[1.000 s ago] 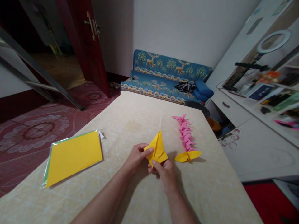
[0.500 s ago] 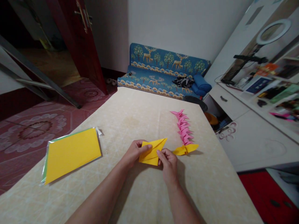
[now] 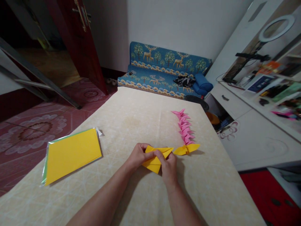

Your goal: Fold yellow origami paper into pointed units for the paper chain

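Note:
A partly folded sheet of yellow origami paper [image 3: 154, 164] is held just above the table between both my hands. My left hand [image 3: 139, 156] grips its left side, thumb lying across the front. On the other side my right hand [image 3: 169, 166] pinches it, with the thumb tip meeting the left thumb near the middle. Fingers behind the paper are mostly hidden. Just right of my right hand lies a finished-looking yellow folded paper piece [image 3: 187, 149] with pointed ends. It touches the near end of a row of several pink folded paper pieces [image 3: 185, 127].
At the left of the table [image 3: 131, 106] lies a clear packet of yellow and green paper sheets [image 3: 74, 155]. A blue patterned sofa [image 3: 155, 67] stands beyond the far edge. To the right is a white cabinet [image 3: 254, 135] with a ring light [image 3: 277, 28] above.
The yellow paper has turned slightly clockwise in my hands. My right thumb has moved up and left to meet the left thumb at the paper's middle.

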{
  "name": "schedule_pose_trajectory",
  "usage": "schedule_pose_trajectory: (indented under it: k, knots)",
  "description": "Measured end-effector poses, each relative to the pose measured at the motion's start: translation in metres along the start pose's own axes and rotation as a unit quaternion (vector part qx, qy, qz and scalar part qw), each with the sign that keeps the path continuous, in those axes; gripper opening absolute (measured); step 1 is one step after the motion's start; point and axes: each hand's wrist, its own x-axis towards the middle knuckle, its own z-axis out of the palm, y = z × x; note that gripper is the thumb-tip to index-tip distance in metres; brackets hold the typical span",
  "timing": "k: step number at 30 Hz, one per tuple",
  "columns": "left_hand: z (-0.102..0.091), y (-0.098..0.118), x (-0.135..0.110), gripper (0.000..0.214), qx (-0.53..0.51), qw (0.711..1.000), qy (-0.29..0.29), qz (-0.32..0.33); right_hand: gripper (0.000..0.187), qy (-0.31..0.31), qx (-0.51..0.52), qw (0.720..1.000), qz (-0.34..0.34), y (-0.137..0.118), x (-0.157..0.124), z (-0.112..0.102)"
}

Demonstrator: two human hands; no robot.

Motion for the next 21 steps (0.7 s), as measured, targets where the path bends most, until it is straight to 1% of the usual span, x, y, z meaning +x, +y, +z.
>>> schedule_pose_trajectory:
  k: [3,6,9,11,16,18,21]
  knots:
    - [0.002,0.001,-0.002,0.03,-0.019,1.0,-0.001,0.006,0.022,0.016,-0.021,0.999,-0.023,0.002,0.001,-0.002]
    - [0.002,0.003,-0.002,0.029,-0.048,0.999,-0.014,-0.006,0.022,0.035,-0.04,0.998,-0.045,0.003,0.002,-0.004]
    - [0.0,0.004,-0.002,0.031,-0.068,0.997,-0.019,-0.026,0.026,0.048,-0.035,0.997,-0.056,0.003,0.002,-0.004]
    - [-0.001,0.004,-0.001,0.032,-0.073,0.997,-0.012,-0.028,0.028,0.051,-0.031,0.997,-0.057,0.002,0.002,-0.003]
    - [-0.003,0.005,0.0,0.03,-0.076,0.997,-0.008,-0.018,0.033,0.052,-0.02,0.997,-0.055,0.0,0.002,-0.004]
    - [-0.004,0.006,0.001,0.03,-0.084,0.996,-0.003,-0.005,0.037,0.078,-0.01,0.996,-0.047,0.001,0.003,-0.005]
    - [-0.006,0.011,0.001,0.035,-0.127,0.991,0.011,0.031,0.041,0.122,0.016,0.991,-0.045,0.004,0.005,-0.005]
